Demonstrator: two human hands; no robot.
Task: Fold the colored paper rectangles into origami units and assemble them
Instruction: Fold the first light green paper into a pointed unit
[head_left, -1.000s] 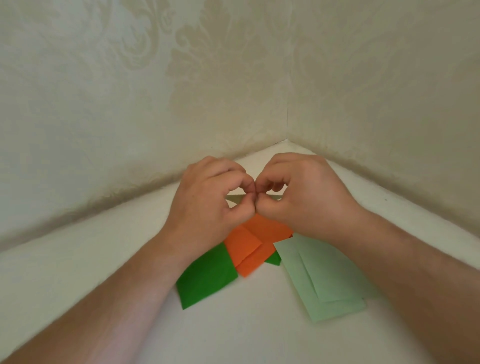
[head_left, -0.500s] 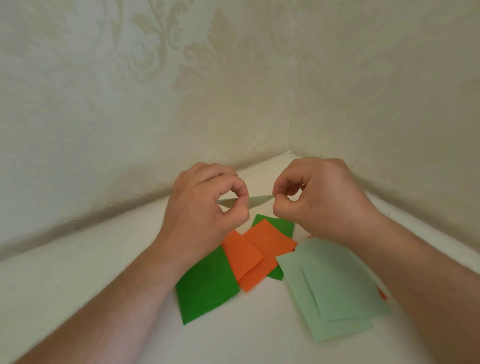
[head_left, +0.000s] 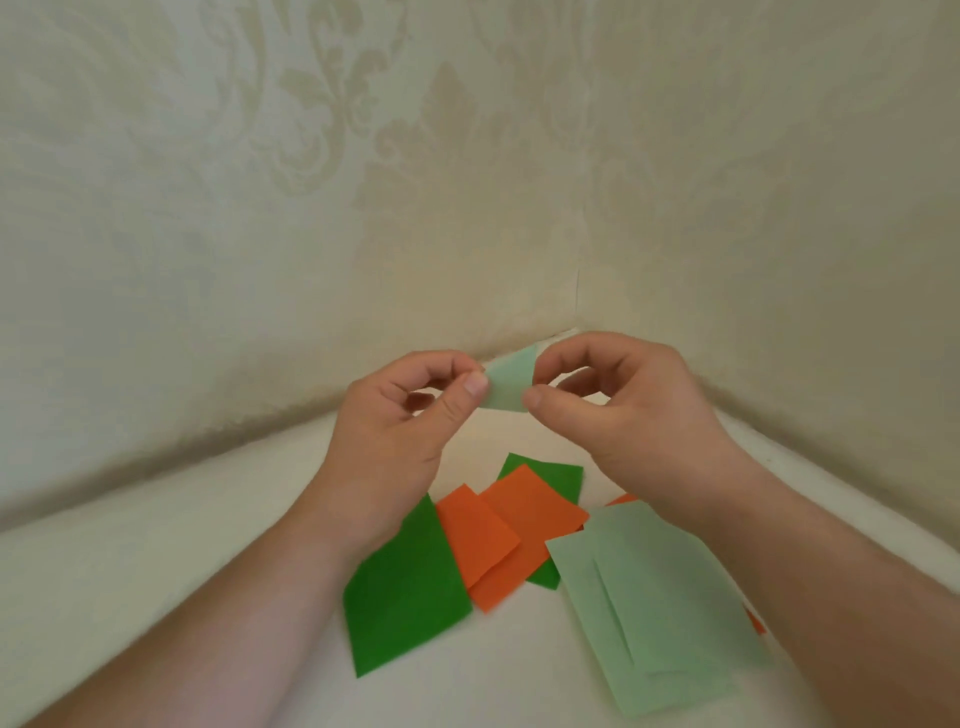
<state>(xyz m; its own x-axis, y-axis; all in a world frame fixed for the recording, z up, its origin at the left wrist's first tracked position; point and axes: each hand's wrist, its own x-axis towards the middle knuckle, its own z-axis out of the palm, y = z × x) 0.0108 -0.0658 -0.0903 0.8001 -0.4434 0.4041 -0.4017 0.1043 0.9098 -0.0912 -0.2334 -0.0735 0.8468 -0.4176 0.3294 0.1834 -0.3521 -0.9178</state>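
Both hands hold a small folded pale green paper piece (head_left: 508, 383) up in the air in front of the wall corner. My left hand (head_left: 400, 415) pinches its left end between thumb and forefinger. My right hand (head_left: 618, 405) pinches its right end the same way. Below the hands, on the white surface, lie a dark green rectangle (head_left: 405, 587), two overlapping orange rectangles (head_left: 498, 530), a second dark green piece (head_left: 558, 475) partly under them, and overlapping pale green sheets (head_left: 660, 608).
The white surface (head_left: 156, 571) ends in a corner where two pale patterned walls (head_left: 311, 208) meet. An orange scrap (head_left: 756, 621) peeks out beside my right forearm.
The hands have risen off the paper pile and drawn a little apart. The pale green piece, seen edge-on before, is turned so its face shows.
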